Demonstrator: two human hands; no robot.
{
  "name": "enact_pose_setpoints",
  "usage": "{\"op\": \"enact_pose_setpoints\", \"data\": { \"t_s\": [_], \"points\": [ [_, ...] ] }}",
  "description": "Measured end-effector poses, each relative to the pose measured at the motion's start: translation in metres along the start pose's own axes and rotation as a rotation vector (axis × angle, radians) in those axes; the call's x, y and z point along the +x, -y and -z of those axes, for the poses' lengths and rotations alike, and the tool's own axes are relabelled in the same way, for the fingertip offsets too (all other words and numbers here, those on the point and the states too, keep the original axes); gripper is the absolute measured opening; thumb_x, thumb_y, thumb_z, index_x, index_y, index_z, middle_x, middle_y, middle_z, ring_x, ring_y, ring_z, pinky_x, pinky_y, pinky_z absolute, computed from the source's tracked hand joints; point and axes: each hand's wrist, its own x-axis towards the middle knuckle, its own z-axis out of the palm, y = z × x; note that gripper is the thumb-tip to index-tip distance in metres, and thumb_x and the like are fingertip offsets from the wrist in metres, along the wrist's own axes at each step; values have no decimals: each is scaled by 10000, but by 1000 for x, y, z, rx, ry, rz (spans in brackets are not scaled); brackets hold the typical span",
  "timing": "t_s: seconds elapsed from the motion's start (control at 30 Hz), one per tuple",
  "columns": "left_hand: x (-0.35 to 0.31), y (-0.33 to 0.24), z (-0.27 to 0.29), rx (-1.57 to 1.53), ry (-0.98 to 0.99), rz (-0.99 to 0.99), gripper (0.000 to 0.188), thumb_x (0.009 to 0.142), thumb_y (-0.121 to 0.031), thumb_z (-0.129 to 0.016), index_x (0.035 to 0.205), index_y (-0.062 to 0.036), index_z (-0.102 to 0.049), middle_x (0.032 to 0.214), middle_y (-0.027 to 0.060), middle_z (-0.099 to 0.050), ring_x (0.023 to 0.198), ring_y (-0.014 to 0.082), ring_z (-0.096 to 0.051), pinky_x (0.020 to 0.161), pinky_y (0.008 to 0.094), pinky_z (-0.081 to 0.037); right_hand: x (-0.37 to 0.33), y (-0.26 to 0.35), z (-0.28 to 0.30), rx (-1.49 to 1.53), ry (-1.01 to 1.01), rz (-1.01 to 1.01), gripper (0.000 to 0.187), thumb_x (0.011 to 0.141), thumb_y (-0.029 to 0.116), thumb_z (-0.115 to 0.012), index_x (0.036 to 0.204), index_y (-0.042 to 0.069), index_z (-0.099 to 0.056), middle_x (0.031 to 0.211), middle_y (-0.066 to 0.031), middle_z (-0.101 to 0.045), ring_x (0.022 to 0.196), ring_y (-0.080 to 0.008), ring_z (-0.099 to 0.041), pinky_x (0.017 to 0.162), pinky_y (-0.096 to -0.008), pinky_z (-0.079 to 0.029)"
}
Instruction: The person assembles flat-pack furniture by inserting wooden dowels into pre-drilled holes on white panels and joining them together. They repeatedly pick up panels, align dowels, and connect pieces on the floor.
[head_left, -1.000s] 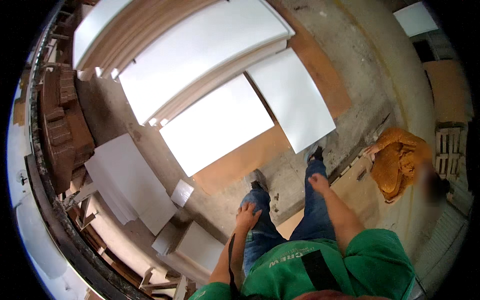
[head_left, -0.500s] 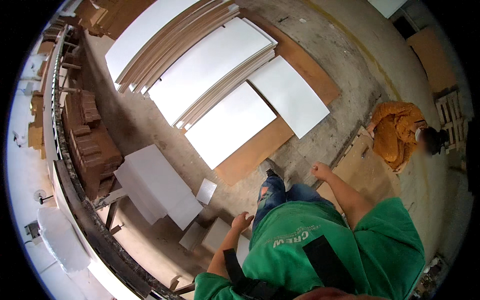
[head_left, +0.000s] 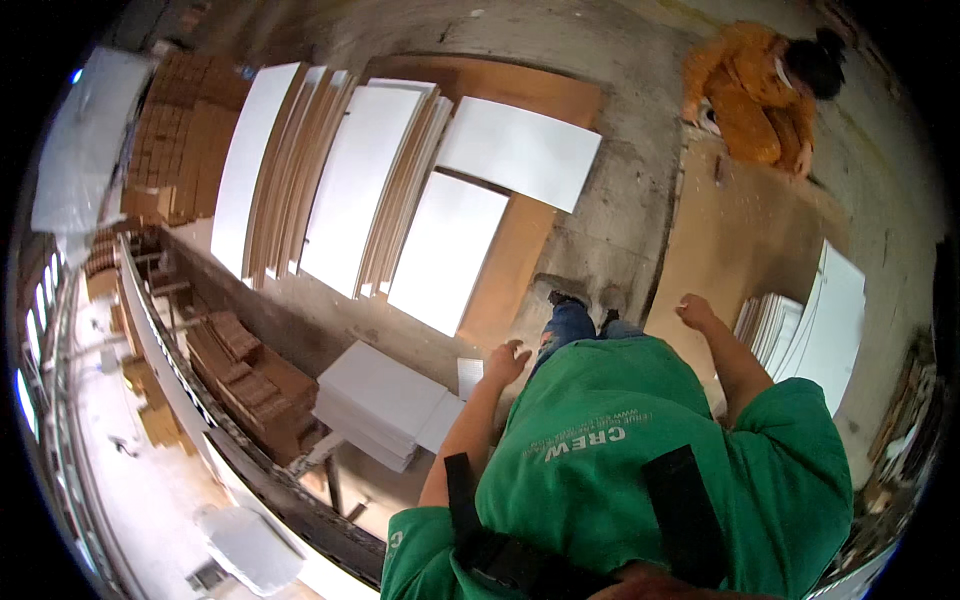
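Note:
My left hand [head_left: 508, 362] hangs beside my left thigh with nothing in it, its fingers loosely bent and apart. It is nearest to a small white piece [head_left: 471, 378] by a pile of white panels [head_left: 375, 395]. On the other side, my right hand [head_left: 692, 311] is closed with no object showing in it, above a large brown board [head_left: 715, 220] on the floor. Ahead lie two white panels, a near one [head_left: 448, 258] and a far one [head_left: 522, 150], on brown cardboard [head_left: 512, 270]. Neither hand touches any of these.
White panels in tall stacks [head_left: 360, 190] stand to the left of the cardboard. A crouching person in orange clothes [head_left: 752, 95] is at the brown board's far end. White boards [head_left: 835, 325] are at my right. Brown cardboard stacks [head_left: 250, 385] and a dark metal rail [head_left: 270, 500] line the left.
My view has turned, so the white panels and the crouching person sit differently in it. White boards at my right have come into view. Both hands remain at my sides, empty.

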Motion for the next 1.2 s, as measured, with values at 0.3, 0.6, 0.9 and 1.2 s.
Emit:
{"op": "enact_pose_setpoints", "data": {
  "t_s": [0.3,0.6,0.9,1.2],
  "points": [
    [3,-80,-8,130,48,-113,409,784,-337,-574,1086,-63,-547,991,164,-593,920,314,-563,802,385,-440,-87,-114,-53,150,-24,-330,397,777,333,-567,1014,16,-550,1031,-198,-564,975,-311,-545,846,-381,-430],
    [-9,-95,-45,12,154,-193,397,770,-354,-575,1016,-43,-592,961,151,-614,900,318,-580,808,385,-448,-59,-59,-48,366,-140,-145,408,758,315,-578,1012,-3,-562,966,-194,-590,903,-320,-567,792,-375,-449],
    [-22,-83,-33,98,65,-76,413,762,-398,-582,1029,-83,-594,967,173,-608,924,315,-576,801,396,-449,-44,-90,-49,281,-186,-57,390,741,303,-595,980,-4,-573,938,-184,-602,878,-315,-578,768,-385,-456],
    [-25,-62,-49,-20,133,-71,456,759,-439,-585,1048,-86,-587,948,178,-610,899,313,-585,774,382,-458,-30,-117,-61,87,-72,-51,356,745,310,-588,930,6,-581,913,-167,-599,801,-309,-576,720,-382,-456]
  ]
}}
